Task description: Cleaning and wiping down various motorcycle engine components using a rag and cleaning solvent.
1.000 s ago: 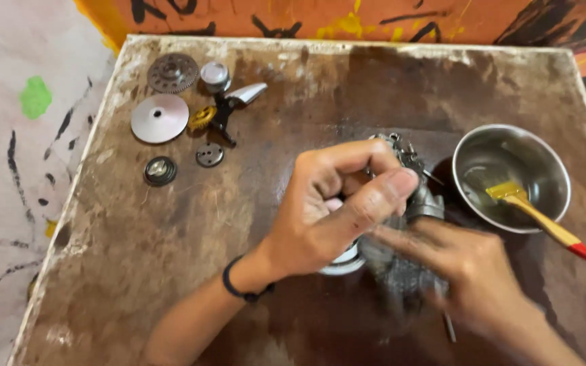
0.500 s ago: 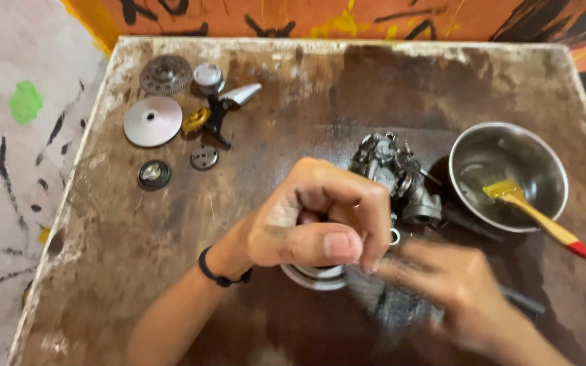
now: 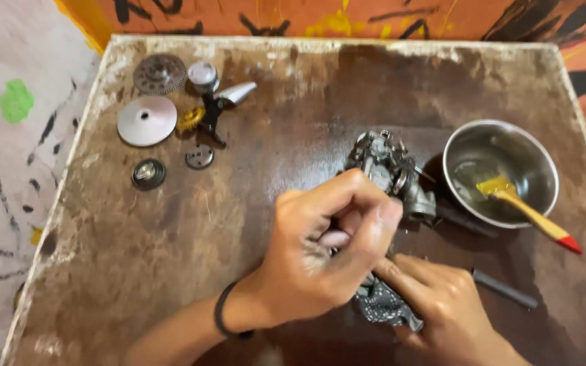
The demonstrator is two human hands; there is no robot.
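On the stained brown wooden table (image 3: 171, 224) the grey metal carburettor-like engine part (image 3: 391, 173) lies near the middle, just left of the round steel bowl (image 3: 500, 169). The left hand (image 3: 320, 254) is curled into a loose fist just in front of this engine part, its fingers (image 3: 347, 196) bent inward and pressed together around a small pale rounded piece (image 3: 337, 237); most of this piece is hidden, so I cannot tell what it is. A black band (image 3: 224, 318) sits on the left wrist. The right hand (image 3: 442, 308) lies lower, to the right of the left hand, and its fingers pinch a dark patterned cloth (image 3: 381, 305) that is partly under the left hand. In the steel bowl rests a brush with yellow bristles and a wooden handle with red tip (image 3: 530, 213), the handle leaning over the rim to the right. A thin dark rod (image 3: 503, 288) lies on the table in front of the bowl, near the right hand. Far to the left of the bowl, well apart from both hands, lie a flat silver disc (image 3: 147, 120), a dark toothed round plate (image 3: 160, 73), a small silver cap (image 3: 203, 74) and two small round dark parts (image 3: 149, 174).
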